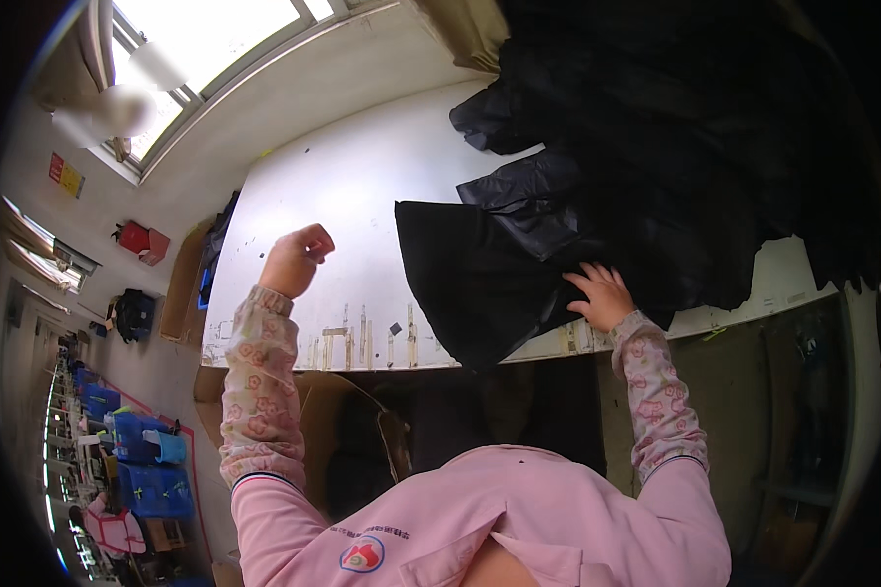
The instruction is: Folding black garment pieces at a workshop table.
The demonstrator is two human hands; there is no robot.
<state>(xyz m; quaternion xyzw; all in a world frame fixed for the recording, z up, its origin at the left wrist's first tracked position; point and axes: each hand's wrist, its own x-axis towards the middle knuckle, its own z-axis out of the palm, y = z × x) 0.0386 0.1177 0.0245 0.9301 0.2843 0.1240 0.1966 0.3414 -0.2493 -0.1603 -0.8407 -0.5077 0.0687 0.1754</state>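
Observation:
A black fabric piece (470, 279) lies on the white table, its lower corner hanging over the front edge. My right hand (602, 295) rests on it with the fingers spread, holding nothing. To the left, apart from the fabric, my left hand (299, 262) is raised over the bare tabletop with its fingers curled in. Whether anything small is between those fingers cannot be made out. A large heap of black cloth (675, 166) covers the right side of the table, with shinier black pieces (533, 201) at its left side.
The white table (362, 176) bears tape strips (364, 328) and a small dark square (395, 330) near its front edge. Cardboard (343, 411) stands below that edge. A window (196, 59) is at the upper left, blue bins (152, 460) at the lower left.

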